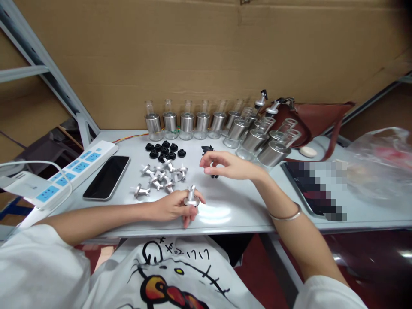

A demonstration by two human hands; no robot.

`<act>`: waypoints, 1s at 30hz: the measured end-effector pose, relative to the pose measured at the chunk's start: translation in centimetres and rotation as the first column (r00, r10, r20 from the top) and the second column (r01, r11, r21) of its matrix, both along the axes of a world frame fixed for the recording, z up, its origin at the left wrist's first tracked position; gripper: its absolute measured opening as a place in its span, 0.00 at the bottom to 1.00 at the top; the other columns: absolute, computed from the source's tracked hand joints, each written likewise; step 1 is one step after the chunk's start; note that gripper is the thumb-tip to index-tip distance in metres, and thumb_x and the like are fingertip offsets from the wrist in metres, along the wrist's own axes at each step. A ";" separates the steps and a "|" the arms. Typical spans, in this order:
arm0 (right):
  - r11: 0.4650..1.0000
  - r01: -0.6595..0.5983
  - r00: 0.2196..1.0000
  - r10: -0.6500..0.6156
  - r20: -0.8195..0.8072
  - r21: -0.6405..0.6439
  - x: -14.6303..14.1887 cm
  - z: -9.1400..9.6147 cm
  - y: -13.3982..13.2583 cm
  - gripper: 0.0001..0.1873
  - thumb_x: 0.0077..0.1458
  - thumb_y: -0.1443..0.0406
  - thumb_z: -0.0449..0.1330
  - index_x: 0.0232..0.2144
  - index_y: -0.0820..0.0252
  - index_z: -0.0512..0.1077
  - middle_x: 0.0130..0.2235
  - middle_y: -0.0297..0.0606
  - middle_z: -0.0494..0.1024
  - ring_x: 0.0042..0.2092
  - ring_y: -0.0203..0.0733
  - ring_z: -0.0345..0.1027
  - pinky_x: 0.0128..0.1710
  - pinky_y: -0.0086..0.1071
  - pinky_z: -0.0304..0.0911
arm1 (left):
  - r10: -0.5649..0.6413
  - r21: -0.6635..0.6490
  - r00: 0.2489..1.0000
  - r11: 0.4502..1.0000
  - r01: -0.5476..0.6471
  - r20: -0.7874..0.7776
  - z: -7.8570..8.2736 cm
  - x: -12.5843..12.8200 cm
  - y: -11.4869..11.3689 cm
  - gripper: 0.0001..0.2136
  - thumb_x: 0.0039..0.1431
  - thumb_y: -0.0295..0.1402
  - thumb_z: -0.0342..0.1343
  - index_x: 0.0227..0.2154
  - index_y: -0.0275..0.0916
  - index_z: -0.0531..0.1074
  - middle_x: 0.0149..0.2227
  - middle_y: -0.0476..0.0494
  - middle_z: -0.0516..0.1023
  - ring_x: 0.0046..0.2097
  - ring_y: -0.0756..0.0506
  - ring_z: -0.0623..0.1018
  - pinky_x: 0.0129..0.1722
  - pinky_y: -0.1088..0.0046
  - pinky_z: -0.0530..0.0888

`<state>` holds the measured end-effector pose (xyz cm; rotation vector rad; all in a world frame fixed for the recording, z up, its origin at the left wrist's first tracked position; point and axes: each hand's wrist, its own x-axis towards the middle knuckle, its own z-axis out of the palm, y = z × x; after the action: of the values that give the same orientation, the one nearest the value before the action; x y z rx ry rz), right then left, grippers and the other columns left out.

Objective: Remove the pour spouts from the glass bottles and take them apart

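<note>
Right hand (231,165) partly hides the small black pieces (207,149).

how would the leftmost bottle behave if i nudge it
The bottle might tip if pushed high, being taller than wide. Its bare glass neck looks fragile, and the smooth metal sleeve could feel slippery.

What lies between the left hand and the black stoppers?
In the head view, a loose cluster of silver spout pieces lies on the table between the left hand and the black stoppers.
</note>
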<state>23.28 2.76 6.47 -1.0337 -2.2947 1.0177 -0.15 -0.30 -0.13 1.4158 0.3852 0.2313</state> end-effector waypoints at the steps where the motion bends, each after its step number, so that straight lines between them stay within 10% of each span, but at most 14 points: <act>1: 0.999 -0.044 0.998 0.043 -0.040 -0.032 -0.6 0.1 -0.5 0.14 0.56 0.56 0.56 0.37 0.62 0.68 0.36 0.38 0.74 0.36 0.36 0.66 0.36 0.31 0.62 | 0.007 0.010 1.000 1.000 -0.007 -0.013 0.1 0.0 0.0 0.23 0.54 0.50 0.58 0.43 0.38 0.62 0.25 0.53 0.70 0.23 0.53 0.73 0.23 0.77 0.69; 11: 0.962 -0.245 0.969 0.247 -0.002 -0.120 -3.7 0.2 -3.2 0.09 0.59 0.60 0.56 0.31 0.61 0.65 0.23 0.29 0.72 0.26 0.32 0.61 0.27 0.26 0.54 | 0.008 0.090 0.999 0.996 -0.005 -0.039 0.8 0.0 -0.5 0.19 0.55 0.47 0.58 0.38 0.36 0.63 0.18 0.56 0.67 0.16 0.54 0.67 0.17 0.80 0.61; 16: 0.977 -0.206 0.975 0.211 0.074 -0.060 -3.0 1.1 -3.5 0.15 0.59 0.60 0.52 0.22 0.61 0.62 0.20 0.25 0.55 0.23 0.29 0.47 0.23 0.25 0.48 | 0.154 0.000 0.987 0.988 -0.154 0.046 1.6 0.0 -0.6 0.19 0.55 0.43 0.59 0.39 0.40 0.58 0.24 0.55 0.69 0.19 0.53 0.71 0.18 0.78 0.68; 19: 0.964 -0.212 0.973 0.224 0.062 -0.159 -2.6 1.3 -3.4 0.18 0.60 0.58 0.49 0.21 0.61 0.61 0.19 0.24 0.52 0.21 0.28 0.44 0.21 0.26 0.46 | 0.294 0.174 0.950 0.935 -0.308 0.104 2.0 -0.3 -0.1 0.18 0.55 0.40 0.60 0.38 0.41 0.55 0.29 0.54 0.69 0.22 0.54 0.72 0.21 0.78 0.68; 21: 0.945 -0.229 0.970 0.242 0.029 -0.233 -2.4 1.2 -3.3 0.19 0.61 0.58 0.49 0.21 0.61 0.61 0.19 0.26 0.56 0.22 0.28 0.49 0.23 0.26 0.49 | 0.336 0.444 0.924 0.810 -0.382 0.182 2.3 -0.6 0.4 0.16 0.56 0.41 0.59 0.36 0.41 0.57 0.31 0.52 0.69 0.26 0.52 0.73 0.25 0.76 0.70; 24: 0.907 -0.261 0.965 0.258 -0.055 -0.330 -2.4 1.0 -3.1 0.19 0.61 0.60 0.48 0.20 0.62 0.62 0.20 0.29 0.62 0.23 0.30 0.56 0.29 0.29 0.56 | 0.222 0.816 0.928 0.445 -0.369 0.298 2.8 -1.0 1.3 0.11 0.62 0.41 0.52 0.38 0.39 0.62 0.33 0.47 0.71 0.32 0.49 0.73 0.33 0.71 0.71; 27: 0.850 -0.301 0.950 0.227 -0.216 -0.431 -3.0 0.6 -3.1 0.18 0.60 0.60 0.49 0.21 0.62 0.62 0.21 0.29 0.64 0.24 0.31 0.57 0.29 0.30 0.58 | 0.071 0.942 0.943 0.073 -0.329 0.324 3.2 -1.3 2.0 0.08 0.67 0.36 0.43 0.41 0.38 0.63 0.35 0.42 0.73 0.36 0.46 0.73 0.37 0.68 0.70; 30: 0.730 -0.369 0.912 0.168 -0.373 -0.575 -4.0 -0.2 -3.5 0.17 0.60 0.59 0.50 0.23 0.62 0.63 0.22 0.30 0.66 0.23 0.31 0.60 0.29 0.31 0.59 | 0.051 0.942 0.948 -0.140 -0.306 0.316 2.9 -1.6 2.6 0.09 0.66 0.34 0.39 0.39 0.38 0.62 0.37 0.38 0.74 0.37 0.43 0.73 0.36 0.64 0.67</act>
<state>19.25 -0.79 6.29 -0.6862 -1.9012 2.0278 -1.74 2.26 2.74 2.9284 0.1922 1.1150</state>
